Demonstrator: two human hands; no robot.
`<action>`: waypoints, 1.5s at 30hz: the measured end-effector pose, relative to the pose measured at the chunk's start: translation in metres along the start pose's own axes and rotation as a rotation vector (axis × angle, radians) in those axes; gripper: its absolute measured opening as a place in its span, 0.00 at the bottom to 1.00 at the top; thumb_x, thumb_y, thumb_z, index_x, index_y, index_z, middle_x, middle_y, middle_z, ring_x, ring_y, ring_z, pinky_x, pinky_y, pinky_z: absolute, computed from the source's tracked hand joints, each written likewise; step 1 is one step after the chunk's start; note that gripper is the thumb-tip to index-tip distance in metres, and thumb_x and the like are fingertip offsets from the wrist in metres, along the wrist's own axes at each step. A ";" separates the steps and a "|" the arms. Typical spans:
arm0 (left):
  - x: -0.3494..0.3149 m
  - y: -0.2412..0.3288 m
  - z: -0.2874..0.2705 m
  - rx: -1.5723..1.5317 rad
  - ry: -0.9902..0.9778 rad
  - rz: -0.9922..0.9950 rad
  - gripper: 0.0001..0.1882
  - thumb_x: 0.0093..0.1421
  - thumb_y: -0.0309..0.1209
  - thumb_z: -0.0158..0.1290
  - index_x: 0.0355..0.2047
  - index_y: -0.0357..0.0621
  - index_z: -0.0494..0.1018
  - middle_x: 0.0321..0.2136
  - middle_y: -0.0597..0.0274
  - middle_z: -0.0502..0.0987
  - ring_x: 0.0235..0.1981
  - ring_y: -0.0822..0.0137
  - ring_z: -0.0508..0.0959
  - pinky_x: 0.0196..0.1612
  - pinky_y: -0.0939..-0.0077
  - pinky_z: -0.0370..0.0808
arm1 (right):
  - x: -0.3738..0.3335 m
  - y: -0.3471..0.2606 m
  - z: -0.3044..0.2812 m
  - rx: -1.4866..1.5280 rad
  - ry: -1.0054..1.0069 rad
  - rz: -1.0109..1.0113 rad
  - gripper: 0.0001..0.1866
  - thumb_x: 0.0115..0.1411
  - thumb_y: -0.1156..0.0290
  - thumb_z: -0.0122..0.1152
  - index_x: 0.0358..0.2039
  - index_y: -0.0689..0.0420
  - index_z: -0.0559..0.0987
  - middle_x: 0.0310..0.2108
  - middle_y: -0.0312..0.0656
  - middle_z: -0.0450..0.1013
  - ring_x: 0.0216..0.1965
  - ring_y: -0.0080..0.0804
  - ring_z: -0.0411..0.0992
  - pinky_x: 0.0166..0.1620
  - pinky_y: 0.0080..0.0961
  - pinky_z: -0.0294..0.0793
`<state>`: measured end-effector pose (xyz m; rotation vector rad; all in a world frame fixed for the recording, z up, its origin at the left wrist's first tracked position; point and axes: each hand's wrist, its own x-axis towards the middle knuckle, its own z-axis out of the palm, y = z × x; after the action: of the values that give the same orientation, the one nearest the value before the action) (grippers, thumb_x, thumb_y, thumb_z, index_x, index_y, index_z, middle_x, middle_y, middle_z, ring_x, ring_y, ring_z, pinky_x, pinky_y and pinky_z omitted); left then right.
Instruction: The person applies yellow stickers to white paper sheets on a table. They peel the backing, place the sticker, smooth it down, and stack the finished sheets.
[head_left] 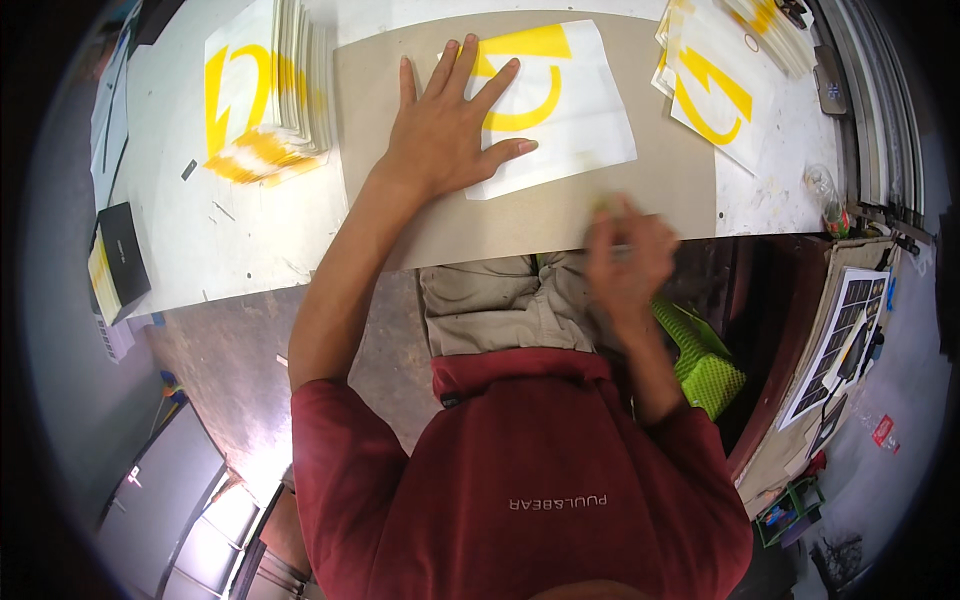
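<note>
2 hands [450,120] – 1 sheet [570,110] – 2 stacks [270,90].

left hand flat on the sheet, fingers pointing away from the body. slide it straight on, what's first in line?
The left hand lies on the white sheet with the yellow shape. Straight on, it would cross more of that sheet, then the brown board; nothing else appears in line.

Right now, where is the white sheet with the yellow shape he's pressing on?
The white sheet lies on the brown board, top centre of the head view, under the left hand, between two sheet stacks.
</note>
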<state>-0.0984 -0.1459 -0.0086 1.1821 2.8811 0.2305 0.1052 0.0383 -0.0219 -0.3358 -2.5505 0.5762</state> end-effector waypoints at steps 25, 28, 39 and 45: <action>-0.010 0.010 -0.011 -0.082 -0.100 0.010 0.66 0.47 0.71 0.63 0.75 0.41 0.51 0.77 0.47 0.47 0.78 0.52 0.45 0.73 0.28 0.36 | 0.142 0.039 0.059 -0.034 -0.032 -0.208 0.16 0.57 0.70 0.68 0.47 0.55 0.82 0.29 0.45 0.78 0.39 0.44 0.73 0.44 0.45 0.65; -0.009 0.011 -0.010 -0.092 -0.080 0.024 0.66 0.48 0.71 0.63 0.75 0.40 0.51 0.77 0.47 0.47 0.78 0.51 0.46 0.73 0.28 0.36 | 0.150 0.040 0.058 0.021 0.037 -0.104 0.15 0.58 0.69 0.67 0.46 0.56 0.82 0.27 0.46 0.78 0.38 0.45 0.73 0.45 0.44 0.65; -0.003 0.004 -0.004 -0.165 -0.014 0.083 0.63 0.50 0.70 0.61 0.73 0.38 0.54 0.76 0.43 0.48 0.78 0.48 0.46 0.71 0.25 0.37 | 0.099 0.022 0.000 0.250 -0.083 -0.103 0.18 0.60 0.72 0.68 0.50 0.58 0.78 0.26 0.39 0.72 0.33 0.39 0.71 0.44 0.40 0.63; -0.008 0.012 -0.015 -0.161 -0.026 0.049 0.58 0.54 0.62 0.63 0.75 0.42 0.52 0.77 0.46 0.47 0.78 0.50 0.45 0.74 0.32 0.35 | 0.032 0.050 -0.017 0.024 -0.002 0.025 0.16 0.59 0.77 0.69 0.47 0.59 0.79 0.27 0.40 0.71 0.33 0.37 0.71 0.45 0.36 0.65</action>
<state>-0.0848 -0.1450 0.0079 1.2173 2.7533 0.4361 0.0929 0.0985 -0.0182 -0.3595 -2.5422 0.6169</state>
